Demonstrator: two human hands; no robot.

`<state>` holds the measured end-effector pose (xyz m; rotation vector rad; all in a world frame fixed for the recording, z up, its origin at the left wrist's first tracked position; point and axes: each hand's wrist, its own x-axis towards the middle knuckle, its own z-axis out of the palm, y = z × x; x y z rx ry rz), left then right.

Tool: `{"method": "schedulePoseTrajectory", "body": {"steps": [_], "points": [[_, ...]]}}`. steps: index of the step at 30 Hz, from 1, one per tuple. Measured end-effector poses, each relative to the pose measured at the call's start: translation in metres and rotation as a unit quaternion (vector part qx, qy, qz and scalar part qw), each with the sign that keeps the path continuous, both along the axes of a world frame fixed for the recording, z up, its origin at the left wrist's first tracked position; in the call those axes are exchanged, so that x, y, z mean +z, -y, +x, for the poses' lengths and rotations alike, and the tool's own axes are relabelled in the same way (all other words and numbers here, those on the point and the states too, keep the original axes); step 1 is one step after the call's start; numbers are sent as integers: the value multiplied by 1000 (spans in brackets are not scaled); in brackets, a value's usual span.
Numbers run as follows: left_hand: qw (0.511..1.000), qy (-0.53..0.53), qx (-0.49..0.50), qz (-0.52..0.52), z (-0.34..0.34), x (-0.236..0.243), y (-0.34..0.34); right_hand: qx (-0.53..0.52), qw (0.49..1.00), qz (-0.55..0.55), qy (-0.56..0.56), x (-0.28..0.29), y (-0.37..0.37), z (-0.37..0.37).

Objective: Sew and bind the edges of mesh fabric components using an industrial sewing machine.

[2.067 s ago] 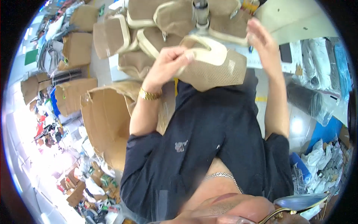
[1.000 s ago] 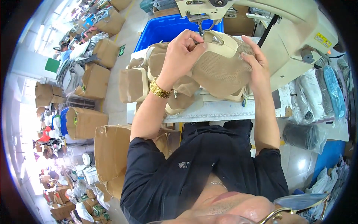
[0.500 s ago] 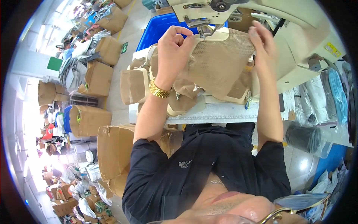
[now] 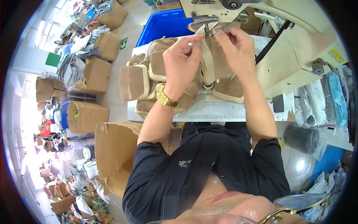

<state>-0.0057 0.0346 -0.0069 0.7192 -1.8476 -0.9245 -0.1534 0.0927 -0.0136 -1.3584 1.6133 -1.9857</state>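
A tan mesh bag piece (image 4: 220,61) with a cream bound edge lies under the presser foot (image 4: 207,30) of a cream sewing machine (image 4: 298,56). My right hand (image 4: 237,50) pinches the mesh just right of the foot. Left of the foot, my left hand (image 4: 182,61) is closed, thumb and forefinger together beside the cream edge; what lies between them is too small to make out. Several tan bags with cream trim, such as one bag (image 4: 133,83), are heaped on the white worktable (image 4: 223,116) to the left and below my hands.
Behind the table stands a blue bin (image 4: 164,30). An open cardboard box (image 4: 115,153) sits on the floor at near left. A dark flat object (image 4: 278,103) lies at the table's right, with plastic-wrapped rolls (image 4: 304,138) beyond. More cartons (image 4: 89,115) line the left side.
The mesh piece has turned, so its cream edge now runs toward me. My right hand has moved left to the presser foot, and my left hand has shifted slightly right and down.
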Motion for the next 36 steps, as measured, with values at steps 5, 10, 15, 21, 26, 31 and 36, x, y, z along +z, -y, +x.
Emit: {"method": "schedulePoseTrajectory", "body": {"steps": [5, 10, 15, 21, 26, 31, 36], "points": [[997, 61, -18, -46, 7, 8, -5, -1, 1000, 9, 16, -14, 2, -2], [985, 110, -55, -124, 27, 12, 16, -10, 998, 53, -28, -18, -26, 6], [885, 118, -59, -447, 20, 17, 47, 94, 989, 18, 112, -45, -54, 29], [859, 118, -105, -486, 16, 13, 47, 325, 914, 87, 226, -69, -60, 48], [847, 79, -63, -522, 9, 3, 29, 479, 699, 24, 531, -79, -49, 76], [861, 71, -70, -498, 11, -1, 21, 377, 556, -143, 726, -99, -29, 57], [879, 74, -59, -467, 10, -3, 25, 364, 612, -147, 687, -123, -41, 39]]}}
